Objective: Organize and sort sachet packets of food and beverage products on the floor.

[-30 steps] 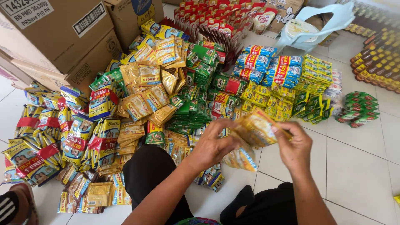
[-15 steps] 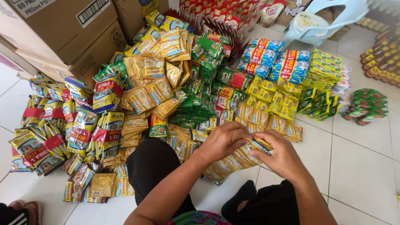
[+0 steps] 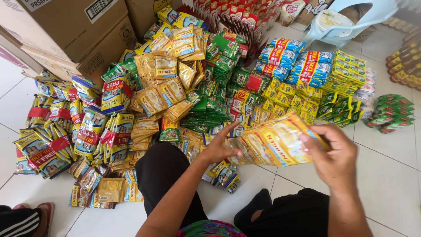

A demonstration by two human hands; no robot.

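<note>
I hold a stack of yellow-orange sachets (image 3: 274,142) flat in front of me, above my black-trousered knees. My right hand (image 3: 335,156) grips the stack's right end, thumb on top. My left hand (image 3: 221,147) closes on the stack's left end, its forefinger stretched upward. Just beyond the stack the white tiled floor (image 3: 394,175) is covered with a big heap of sachet strips (image 3: 175,92) in gold, green, yellow, blue and red.
Brown cardboard boxes (image 3: 66,30) stand at the far left. A pale blue plastic chair (image 3: 346,19) sits at the far right, with bottles (image 3: 405,66) and green packs (image 3: 392,112) beside it. A sandalled foot (image 3: 26,217) of another person shows bottom left.
The stack was lifted from low near the floor to in front of me and turned flat, lengthwise between my hands. The camera has tipped slightly, shifting the heap in view.
</note>
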